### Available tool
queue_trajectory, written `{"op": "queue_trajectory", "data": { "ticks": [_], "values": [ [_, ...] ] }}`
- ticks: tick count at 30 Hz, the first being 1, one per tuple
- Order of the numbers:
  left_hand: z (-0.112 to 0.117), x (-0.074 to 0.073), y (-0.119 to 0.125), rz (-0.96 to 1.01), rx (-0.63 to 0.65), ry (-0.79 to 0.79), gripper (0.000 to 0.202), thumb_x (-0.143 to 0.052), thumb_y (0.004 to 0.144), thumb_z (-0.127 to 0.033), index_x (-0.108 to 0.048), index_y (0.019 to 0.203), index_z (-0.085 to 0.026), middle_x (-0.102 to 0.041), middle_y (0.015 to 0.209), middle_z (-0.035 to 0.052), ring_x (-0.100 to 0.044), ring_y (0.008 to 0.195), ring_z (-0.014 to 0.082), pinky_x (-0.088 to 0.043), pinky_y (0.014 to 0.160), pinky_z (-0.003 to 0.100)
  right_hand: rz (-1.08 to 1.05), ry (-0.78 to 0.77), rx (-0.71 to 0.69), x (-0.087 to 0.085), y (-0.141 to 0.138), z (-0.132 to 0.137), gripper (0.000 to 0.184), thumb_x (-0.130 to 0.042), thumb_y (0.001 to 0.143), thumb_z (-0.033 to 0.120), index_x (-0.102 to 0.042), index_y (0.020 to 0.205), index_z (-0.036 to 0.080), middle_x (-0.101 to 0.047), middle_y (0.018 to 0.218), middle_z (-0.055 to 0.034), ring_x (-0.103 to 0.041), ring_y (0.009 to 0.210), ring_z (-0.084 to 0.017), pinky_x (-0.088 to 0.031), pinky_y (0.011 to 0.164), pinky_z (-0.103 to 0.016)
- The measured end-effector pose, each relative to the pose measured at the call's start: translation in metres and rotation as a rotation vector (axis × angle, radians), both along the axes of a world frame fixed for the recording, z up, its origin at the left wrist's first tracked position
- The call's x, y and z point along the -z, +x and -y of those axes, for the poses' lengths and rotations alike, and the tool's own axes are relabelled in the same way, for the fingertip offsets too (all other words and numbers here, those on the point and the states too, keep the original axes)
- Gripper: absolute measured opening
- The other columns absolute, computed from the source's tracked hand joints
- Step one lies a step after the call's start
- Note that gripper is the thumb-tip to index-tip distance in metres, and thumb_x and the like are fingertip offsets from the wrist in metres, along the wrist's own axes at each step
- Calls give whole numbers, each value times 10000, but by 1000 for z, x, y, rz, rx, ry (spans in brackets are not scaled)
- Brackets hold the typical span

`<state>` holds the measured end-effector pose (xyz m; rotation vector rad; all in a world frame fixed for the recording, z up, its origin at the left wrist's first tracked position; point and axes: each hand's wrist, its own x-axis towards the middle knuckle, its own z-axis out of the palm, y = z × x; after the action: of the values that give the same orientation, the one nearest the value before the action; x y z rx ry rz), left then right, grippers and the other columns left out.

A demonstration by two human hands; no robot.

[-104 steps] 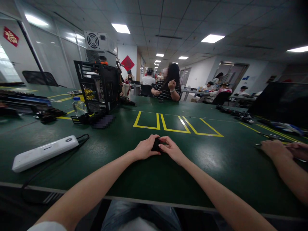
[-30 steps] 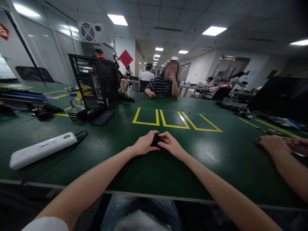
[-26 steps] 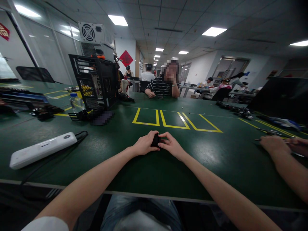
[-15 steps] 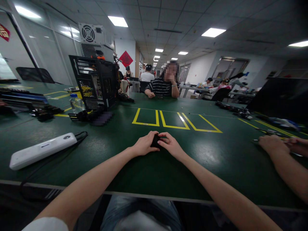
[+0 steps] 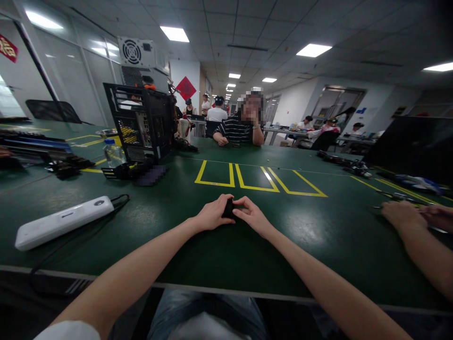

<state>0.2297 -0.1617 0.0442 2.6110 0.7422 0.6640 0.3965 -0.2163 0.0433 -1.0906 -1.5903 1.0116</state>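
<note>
A small black block-like object (image 5: 228, 209) is between my hands, low over the green table (image 5: 244, 255); its exact kind cannot be made out. My left hand (image 5: 214, 212) grips it from the left, thumb below and fingers over the top. From the right, the fingertips of my right hand (image 5: 252, 213) are closed in a pinch at its edge. Whether the right fingers hold a small part of it is too fine to see. Yellow tape outlines (image 5: 256, 188) lie on the table just beyond my hands.
To the left lies a white power strip (image 5: 65, 221) with a black cable. Behind it stand an open black computer case (image 5: 141, 125) and a clear bottle (image 5: 113, 153). Another person's hands (image 5: 403, 215) work at the right edge. A person in a striped shirt (image 5: 237, 127) sits opposite.
My hands stay at the same spot with the black object. The right fingers have shifted very slightly against it, and the view has moved a little.
</note>
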Motion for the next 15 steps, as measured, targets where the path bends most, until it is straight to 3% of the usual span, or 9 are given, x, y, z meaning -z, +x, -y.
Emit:
{"op": "queue_trajectory", "data": {
  "ticks": [3, 8, 15],
  "values": [
    [0, 0, 0, 2, -1, 9, 652, -577, 660, -433, -234, 1176, -231, -417, 1122, 65, -502, 939, 220, -438, 742, 344, 9, 18, 41, 4, 0, -4, 193, -513, 726, 331, -493, 874, 209, -513, 897, -4, -560, 757, -128, -464, 709, -325],
    [-1, 1, 1, 6, -5, 15, 662, -584, 655, -430, -233, 1176, -222, -413, 1132, 74, -499, 958, 225, -429, 763, 351, 22, 23, 85, 8, 1, -8, 274, -529, 713, 321, -478, 958, 210, -513, 978, -25, -536, 869, -148, -439, 783, -325],
    [-1, 1, 1, 0, -8, 17, 650, -584, 659, -415, -233, 1172, -226, -418, 1125, 73, -507, 937, 224, -433, 729, 340, -26, -11, -46, 3, 2, -3, 277, -574, 686, 263, -460, 933, 212, -512, 966, -13, -527, 926, -158, -428, 815, -336]
  ]
}}
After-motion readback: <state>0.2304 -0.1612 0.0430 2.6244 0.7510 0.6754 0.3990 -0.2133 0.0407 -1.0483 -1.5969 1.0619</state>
